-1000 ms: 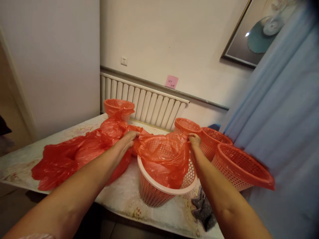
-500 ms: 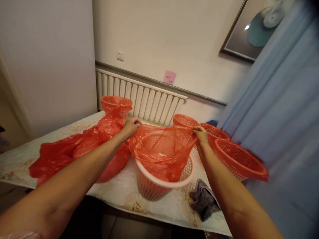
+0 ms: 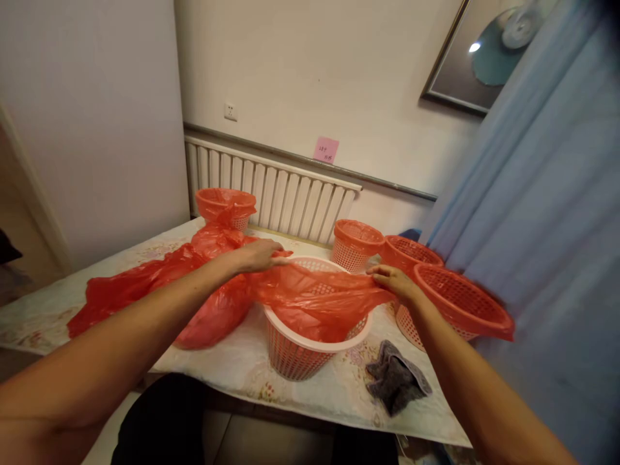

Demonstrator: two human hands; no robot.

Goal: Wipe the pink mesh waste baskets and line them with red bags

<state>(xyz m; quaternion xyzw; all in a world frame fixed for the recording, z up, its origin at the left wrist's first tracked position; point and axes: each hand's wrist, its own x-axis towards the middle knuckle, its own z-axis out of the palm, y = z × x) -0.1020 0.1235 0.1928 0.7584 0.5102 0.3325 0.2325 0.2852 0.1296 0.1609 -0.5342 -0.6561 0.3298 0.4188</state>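
A thin red plastic bag (image 3: 320,300) is stretched between my two hands, its lower part hanging inside a white-rimmed plastic basket (image 3: 299,355) on the table. My left hand (image 3: 261,255) pinches the bag at the basket's left far side. At the right, my right hand (image 3: 391,279) is closed on the bag's opposite edge, just above the rim. Left of the basket lies a pile of red plastic bags (image 3: 213,310), partly behind my left forearm. A dark grey cloth (image 3: 396,378) rests on the table to the right of the basket.
Red baskets stand at the back right, among them a bag-lined basket (image 3: 356,242) and a wide basket (image 3: 465,303). Another lined basket (image 3: 225,203) is at the back left. Behind the flowered tablecloth (image 3: 247,394) is a radiator (image 3: 285,200); a blue curtain (image 3: 542,213) hangs at the right.
Both hands have lowered the bag's top edge toward the basket rim, and the white rim's far side now shows. My right hand has shifted slightly right.
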